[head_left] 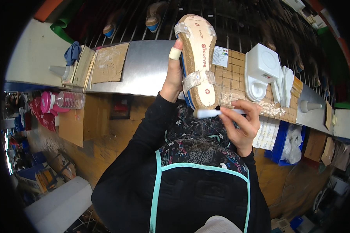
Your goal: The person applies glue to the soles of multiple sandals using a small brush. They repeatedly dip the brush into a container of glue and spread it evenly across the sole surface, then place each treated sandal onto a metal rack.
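My left hand (172, 77) is closed around the left side of a shoe upper on a last (200, 42), its pale insole board facing up and its toe or heel end pointing at me. Brownish edges and folded strap ends show around the board, with a strip of blue along the left. A light tape wraps my left thumb; the other fingers are hidden under the shoe. Between the fingers of my right hand (243, 123) is a white-handled brush (209, 113). The brush's pale head lies at the shoe's near end; whether it touches cannot be told.
Behind the shoe runs a metal bench (146, 58) with a cardboard sheet (227, 83). On it stand a white glue dispenser (262, 64) and white brushes (287, 87). A rack (132, 33) beyond carries more shoes. A blue bin (278, 145) sits at right below the bench.
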Action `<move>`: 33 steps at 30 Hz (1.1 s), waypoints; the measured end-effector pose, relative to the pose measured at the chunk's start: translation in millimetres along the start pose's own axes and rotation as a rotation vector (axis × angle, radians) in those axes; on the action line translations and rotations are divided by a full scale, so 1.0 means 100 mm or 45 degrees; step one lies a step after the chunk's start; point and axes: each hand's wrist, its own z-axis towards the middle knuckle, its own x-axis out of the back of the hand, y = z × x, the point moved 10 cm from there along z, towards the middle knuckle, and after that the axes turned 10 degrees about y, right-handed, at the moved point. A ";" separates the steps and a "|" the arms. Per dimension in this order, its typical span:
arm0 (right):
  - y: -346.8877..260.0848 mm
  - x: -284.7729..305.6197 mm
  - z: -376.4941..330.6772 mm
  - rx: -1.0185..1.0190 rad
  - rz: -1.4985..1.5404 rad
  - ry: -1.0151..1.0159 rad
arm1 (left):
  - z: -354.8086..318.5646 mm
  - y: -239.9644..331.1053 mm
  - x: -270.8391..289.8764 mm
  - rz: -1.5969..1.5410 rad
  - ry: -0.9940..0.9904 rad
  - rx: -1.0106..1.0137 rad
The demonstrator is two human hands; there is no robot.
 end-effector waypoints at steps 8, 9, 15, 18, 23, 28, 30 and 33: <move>-0.04 0.22 -0.07 0.117 -0.263 0.116 | 0.06 -0.11 -0.12 -0.017 -0.078 0.068; -0.08 0.21 -0.08 0.142 -0.180 0.085 | 0.06 -0.13 -0.13 -0.043 -0.087 0.081; 0.03 0.21 -0.03 -0.029 -0.111 0.127 | 0.02 -0.39 -0.27 -0.056 -0.162 0.235; -0.03 0.15 0.03 0.090 -0.234 0.047 | 0.01 -0.51 -0.33 -0.081 -0.196 0.287; -0.16 0.04 -0.01 0.191 -0.047 -0.209 | 0.02 -0.68 -0.32 -0.151 -0.223 0.415; 0.01 0.09 0.01 0.106 -0.154 0.015 | -0.02 -0.83 -0.39 -0.280 -0.327 0.515; -0.01 0.04 -0.01 0.156 -0.212 -0.038 | -0.03 -0.88 -0.39 -0.342 -0.324 0.557; -0.07 0.02 -0.04 0.189 -0.072 -0.110 | -0.05 -0.95 -0.36 -0.467 -0.317 0.646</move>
